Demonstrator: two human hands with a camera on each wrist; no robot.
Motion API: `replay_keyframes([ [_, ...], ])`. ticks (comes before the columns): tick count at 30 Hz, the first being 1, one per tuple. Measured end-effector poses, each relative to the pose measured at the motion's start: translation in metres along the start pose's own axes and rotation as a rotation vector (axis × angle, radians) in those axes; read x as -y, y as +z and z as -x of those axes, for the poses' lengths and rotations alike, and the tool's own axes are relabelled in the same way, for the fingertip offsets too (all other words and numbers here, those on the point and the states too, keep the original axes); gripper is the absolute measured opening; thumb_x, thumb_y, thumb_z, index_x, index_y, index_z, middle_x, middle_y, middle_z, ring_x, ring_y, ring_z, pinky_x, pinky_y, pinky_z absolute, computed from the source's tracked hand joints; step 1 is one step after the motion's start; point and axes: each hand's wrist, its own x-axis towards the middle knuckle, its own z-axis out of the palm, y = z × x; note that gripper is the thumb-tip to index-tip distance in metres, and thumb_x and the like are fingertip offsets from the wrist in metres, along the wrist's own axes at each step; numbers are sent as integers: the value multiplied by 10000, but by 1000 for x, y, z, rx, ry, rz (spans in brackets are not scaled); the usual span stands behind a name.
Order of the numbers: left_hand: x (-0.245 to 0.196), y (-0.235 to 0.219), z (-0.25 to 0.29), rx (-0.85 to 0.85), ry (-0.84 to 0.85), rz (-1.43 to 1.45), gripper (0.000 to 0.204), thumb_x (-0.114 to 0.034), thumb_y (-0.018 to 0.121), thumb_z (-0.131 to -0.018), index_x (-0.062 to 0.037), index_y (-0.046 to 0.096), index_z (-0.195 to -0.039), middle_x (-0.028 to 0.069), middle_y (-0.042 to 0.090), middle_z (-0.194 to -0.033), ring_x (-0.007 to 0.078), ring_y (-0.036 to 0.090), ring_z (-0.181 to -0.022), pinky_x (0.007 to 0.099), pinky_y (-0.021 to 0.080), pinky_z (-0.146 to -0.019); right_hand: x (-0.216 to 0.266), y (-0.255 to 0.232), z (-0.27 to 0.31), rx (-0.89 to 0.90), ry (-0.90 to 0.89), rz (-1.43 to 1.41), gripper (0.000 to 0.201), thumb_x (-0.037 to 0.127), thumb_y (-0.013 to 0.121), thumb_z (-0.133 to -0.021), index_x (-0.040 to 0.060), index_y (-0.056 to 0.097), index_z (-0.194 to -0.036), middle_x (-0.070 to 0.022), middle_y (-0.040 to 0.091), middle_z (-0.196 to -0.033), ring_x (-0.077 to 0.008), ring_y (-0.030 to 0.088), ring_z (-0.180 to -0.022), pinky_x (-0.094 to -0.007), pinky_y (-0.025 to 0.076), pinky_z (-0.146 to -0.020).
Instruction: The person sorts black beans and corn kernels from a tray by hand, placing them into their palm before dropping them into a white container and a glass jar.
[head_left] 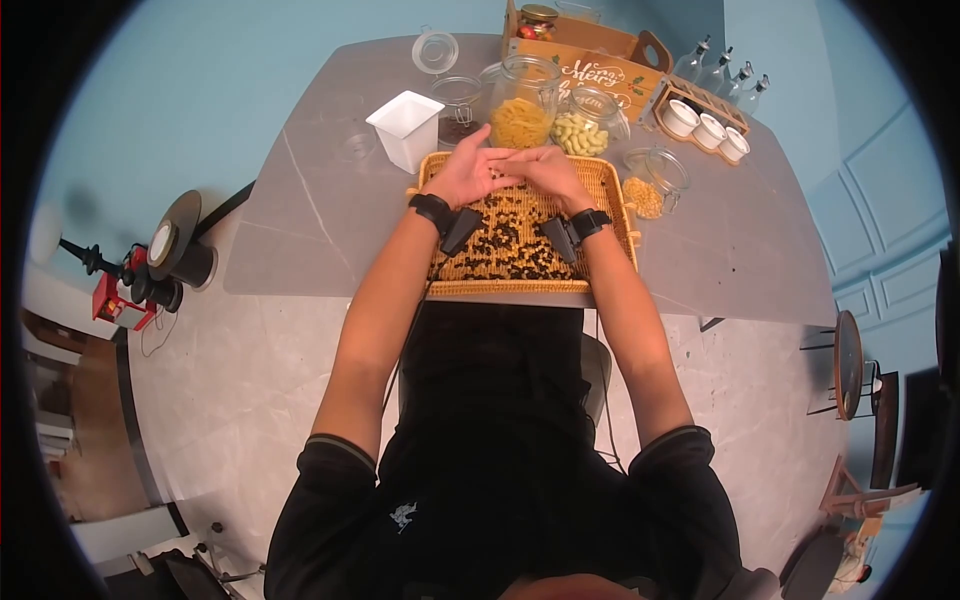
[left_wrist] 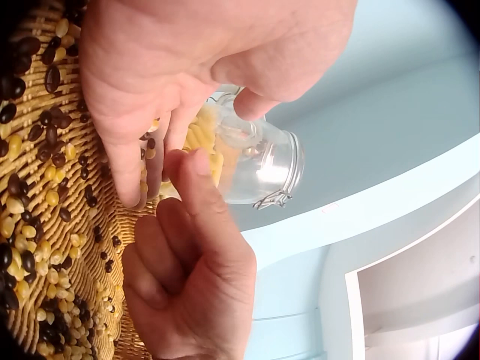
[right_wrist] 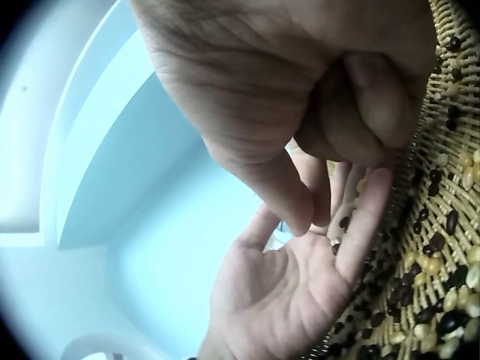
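Black beans and yellow kernels lie scattered in the basket at the table's near edge, a few on my left hand, palm up, fingers extended. My right hand is curled, thumb and forefinger together; whether they pinch anything I cannot tell. A pasta jar and white tub crowd the basket's far edge, a corn jar its right edge

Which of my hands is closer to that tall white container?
Left. Your left hand is right of the white container and nearer you; your right hand is farther right, past the left one.
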Motion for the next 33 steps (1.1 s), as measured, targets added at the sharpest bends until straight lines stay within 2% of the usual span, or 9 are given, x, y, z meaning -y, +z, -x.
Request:
replay_keyframes([
  [3,-2,-5,-2,23,-13,-25,818,-526,407,-1065,215,383,-1411,274,607,-1283,307,644,-1157,407,514,-1044,-21,4,-9,71,-256,131,166,135,829,-816,-18,801,-873,-82,751,-806,-109,634,-634,-260,496,-580],
  [7,-1,-1,1,12,-20,-20,831,-545,423,-1056,209,406,-1405,258,654,-1205,285,692,-1027,375,567,-936,-10,7,-2,92,-206,328,150,124,781,-859,4,797,-947,-46,736,-786,-106,627,-699,-265,504,-655],
  [12,-1,2,2,-8,-35,-13,841,-561,436,-1048,206,424,-1394,251,649,-1225,282,685,-1061,377,558,-963,-16,10,-4,127,-198,294,144,125,743,-892,-2,777,-951,-44,716,-770,-91,612,-672,-254,490,-626],
  [15,-1,-4,-2,27,-51,-14,850,-561,452,-1043,211,412,-1397,251,626,-1268,296,652,-1147,393,528,-1027,-24,11,-10,142,-167,219,162,136,736,-895,-25,758,-897,-34,694,-741,-60,565,-609,-235,437,-545],
  [18,1,1,0,16,-21,-6,859,-548,465,-1043,224,375,-1410,273,568,-1343,325,586,-1257,424,472,-1107,-16,8,-11,58,41,-91,153,122,679,-909,-8,708,-834,25,594,-636,-56,496,-527,-227,377,-465],
  [21,0,0,-2,23,-19,9,868,-529,468,-1047,237,323,-1427,305,490,-1420,363,518,-1335,454,423,-1156,-17,-20,-19,350,157,-816,151,129,615,-941,27,638,-832,64,436,-566,-63,376,-458,-236,304,-403],
  [24,-2,0,0,33,-27,23,871,-515,463,-1052,243,285,-1443,333,434,-1466,396,478,-1370,471,394,-1178,-8,-27,-17,388,145,-1101,182,174,537,-981,49,590,-860,53,362,-575,-87,322,-443,-254,279,-377],
  [27,-1,2,3,45,-21,22,872,-509,458,-1055,243,264,-1453,348,400,-1492,412,445,-1396,481,366,-1194,-1,-30,-13,327,109,-1147,293,255,468,-1014,25,593,-882,18,432,-617,-96,348,-453,-245,279,-375],
  [33,-1,9,6,24,-13,-5,868,-513,435,-1062,241,263,-1457,359,381,-1507,413,422,-1415,486,343,-1208,-8,-32,-19,201,229,-1119,430,342,396,-1061,3,598,-889,-13,458,-642,-111,347,-458,-245,264,-376],
])
